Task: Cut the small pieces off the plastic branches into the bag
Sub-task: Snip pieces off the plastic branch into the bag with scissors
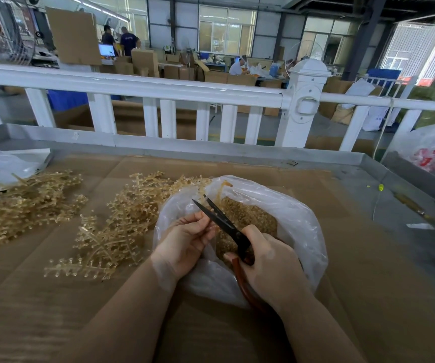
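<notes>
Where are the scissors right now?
In the head view, the scissors are low in the middle, held in the right hand, blades open over the plastic bag, right beside the left hand.

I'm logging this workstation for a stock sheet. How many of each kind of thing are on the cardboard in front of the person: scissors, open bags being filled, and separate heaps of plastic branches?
Scissors: 1, in the right hand
Open bag with cut pieces: 1
Heaps of plastic branches: 2, left heap and middle heap
Total: 4
</notes>
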Demonstrator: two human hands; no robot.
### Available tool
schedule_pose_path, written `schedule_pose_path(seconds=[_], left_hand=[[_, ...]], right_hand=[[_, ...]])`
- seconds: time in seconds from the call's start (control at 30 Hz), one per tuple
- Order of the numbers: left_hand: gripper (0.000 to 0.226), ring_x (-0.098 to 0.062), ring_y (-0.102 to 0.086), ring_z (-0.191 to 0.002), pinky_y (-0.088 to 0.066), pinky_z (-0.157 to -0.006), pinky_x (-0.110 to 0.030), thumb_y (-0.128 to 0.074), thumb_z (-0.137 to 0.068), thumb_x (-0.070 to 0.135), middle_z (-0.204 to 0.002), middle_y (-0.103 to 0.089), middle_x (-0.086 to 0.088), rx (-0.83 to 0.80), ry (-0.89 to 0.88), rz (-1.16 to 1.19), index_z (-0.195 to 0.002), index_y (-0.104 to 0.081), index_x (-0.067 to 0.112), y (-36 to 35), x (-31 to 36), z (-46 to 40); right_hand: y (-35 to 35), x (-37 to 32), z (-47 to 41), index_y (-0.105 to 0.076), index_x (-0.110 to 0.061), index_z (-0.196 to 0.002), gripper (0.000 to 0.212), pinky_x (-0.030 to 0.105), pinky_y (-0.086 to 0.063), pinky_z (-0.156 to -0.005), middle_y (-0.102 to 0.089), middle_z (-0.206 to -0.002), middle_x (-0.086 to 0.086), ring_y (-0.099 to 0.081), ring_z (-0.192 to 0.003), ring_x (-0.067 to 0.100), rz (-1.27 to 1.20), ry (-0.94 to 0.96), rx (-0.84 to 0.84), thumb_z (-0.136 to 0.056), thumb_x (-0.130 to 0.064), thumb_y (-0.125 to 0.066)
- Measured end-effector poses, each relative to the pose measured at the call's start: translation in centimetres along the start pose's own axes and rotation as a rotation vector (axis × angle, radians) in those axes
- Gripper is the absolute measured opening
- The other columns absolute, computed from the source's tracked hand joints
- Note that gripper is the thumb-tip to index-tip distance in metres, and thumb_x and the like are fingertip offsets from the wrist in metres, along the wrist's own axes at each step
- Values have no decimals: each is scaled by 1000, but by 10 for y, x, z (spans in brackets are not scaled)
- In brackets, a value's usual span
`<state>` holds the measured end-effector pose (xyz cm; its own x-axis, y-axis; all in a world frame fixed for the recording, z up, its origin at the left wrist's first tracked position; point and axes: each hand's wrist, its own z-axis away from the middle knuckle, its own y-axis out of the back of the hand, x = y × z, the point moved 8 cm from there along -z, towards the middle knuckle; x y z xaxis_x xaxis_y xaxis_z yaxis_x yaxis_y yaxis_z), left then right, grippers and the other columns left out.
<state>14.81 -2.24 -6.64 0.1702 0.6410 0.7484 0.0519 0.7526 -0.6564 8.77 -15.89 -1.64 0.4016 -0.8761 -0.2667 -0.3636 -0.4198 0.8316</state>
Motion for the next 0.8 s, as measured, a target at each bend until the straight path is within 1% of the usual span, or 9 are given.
schedule_pose_path(seconds=[0.2,0.33,0.47,0.53,0.63,0.73,0.8], left_hand=[[14,-13,-64,-60,-55,-61,-21,-55,-74,3,-67,-66,-7,-37,-9,7,-72,-69,4,-3,1,1],[21,-12,-65,-60,-56,-61,-20,-55,-73,3,-66,-66,-7,-33,-8,5,-64,-73,7,-4,2,2],[24,-12,-65,-61,-56,-63,-21,-54,-74,3,-66,-67,-6,-49,-13,1,-62,-74,9,-5,3,3],[24,-12,-66,-61,-56,-64,-21,-54,-75,3,-67,-67,-6,-58,-6,2,-63,-74,9,-6,3,4],[22,-12,-66,-62,-57,-65,-22,-54,-75,3,-68,-67,-6,-42,-18,3,-65,-73,8,-5,3,4],[11,-13,-68,-66,-58,-65,-22,-55,-76,1,-72,-68,-7,11,-39,12,-77,-66,3,-3,1,2],[12,-13,-69,-68,-59,-65,-22,-52,-82,-1,-74,-69,-8,24,-46,22,-81,-64,2,-2,1,2]], right_hand=[[-1,1,-1,-56,-24,-112,36,13,-41,-64,-64,-84,-8,-56,-72,5,-18,6,-4,-88,-51,-58],[-3,1,-1,-55,-25,-115,37,13,-45,-67,-64,-88,-8,-57,-75,5,-32,11,-22,-89,-53,-54],[-2,1,-1,-55,-25,-114,38,19,-51,-69,-65,-87,-7,-59,-75,6,-42,19,-8,-88,-53,-55],[-1,1,-2,-56,-25,-114,39,20,-51,-70,-65,-88,-8,-59,-76,6,-40,22,-8,-88,-54,-54],[1,1,-1,-57,-26,-114,40,18,-49,-69,-66,-88,-9,-59,-75,5,-39,20,4,-86,-54,-57],[3,1,0,-57,-27,-114,39,19,-50,-70,-66,-90,-10,-59,-77,5,-32,15,6,-86,-54,-59],[4,1,0,-58,-26,-114,39,20,-52,-72,-66,-91,-9,-59,-79,6,-29,16,10,-85,-53,-60]])
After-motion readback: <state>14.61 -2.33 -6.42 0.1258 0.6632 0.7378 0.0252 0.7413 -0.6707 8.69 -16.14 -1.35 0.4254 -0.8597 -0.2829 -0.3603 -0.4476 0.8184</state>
